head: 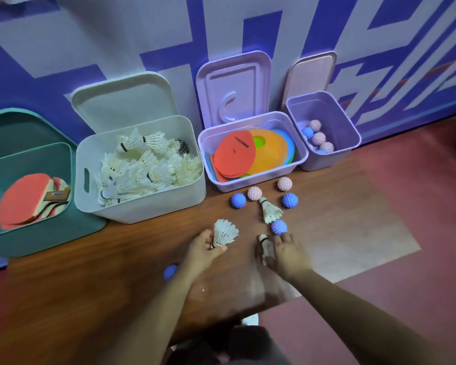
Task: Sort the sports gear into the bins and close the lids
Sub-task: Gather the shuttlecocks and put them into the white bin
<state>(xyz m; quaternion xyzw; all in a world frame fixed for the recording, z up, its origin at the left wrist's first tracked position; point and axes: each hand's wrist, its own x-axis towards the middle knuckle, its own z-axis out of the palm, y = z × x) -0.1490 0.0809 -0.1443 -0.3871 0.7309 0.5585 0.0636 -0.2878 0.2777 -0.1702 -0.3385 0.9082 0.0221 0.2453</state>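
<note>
Now the left hand [203,246] pinches a white feathered shuttlecock [224,234], feathers upward; the right hand [287,252], fingers spread, touches a second shuttlecock [265,247] lying cork-end away from the person. The open white plastic bin [142,206], full of shuttlecocks, stands ahead-left, nearer the left hand. The small lilac bin [324,161] holds spiky balls [319,138].
</note>
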